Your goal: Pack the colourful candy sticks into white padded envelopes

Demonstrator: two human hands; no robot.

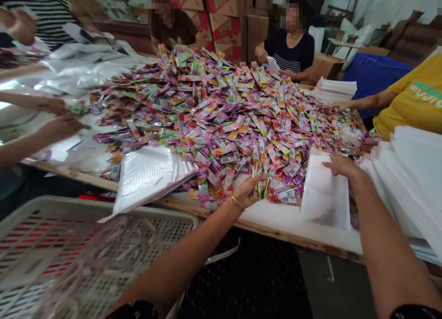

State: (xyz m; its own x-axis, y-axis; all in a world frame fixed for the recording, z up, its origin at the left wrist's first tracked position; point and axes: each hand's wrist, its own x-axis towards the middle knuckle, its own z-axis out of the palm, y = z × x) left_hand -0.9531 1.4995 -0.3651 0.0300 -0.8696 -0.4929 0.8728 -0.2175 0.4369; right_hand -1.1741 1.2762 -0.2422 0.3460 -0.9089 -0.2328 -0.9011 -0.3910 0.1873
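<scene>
My left hand (249,190), with a gold bangle at the wrist, is closed round a small bunch of candy sachets (259,185) at the near edge of the pile. To its right, my right hand (342,166) grips the upper right part of a white padded envelope (322,197), fingertips over its face. That envelope lies slanting at the table's front. A large heap of pink, purple and green sachets (221,107) spreads over the table in front of both hands.
Silvery padded envelopes (148,174) overhang the table edge (269,227) at left; white envelopes (407,171) are stacked at right. A plastic basket (138,213) with scraps stands below left. Co-workers' hands (57,121) work at the left; another person's hand (336,106) reaches in from the right.
</scene>
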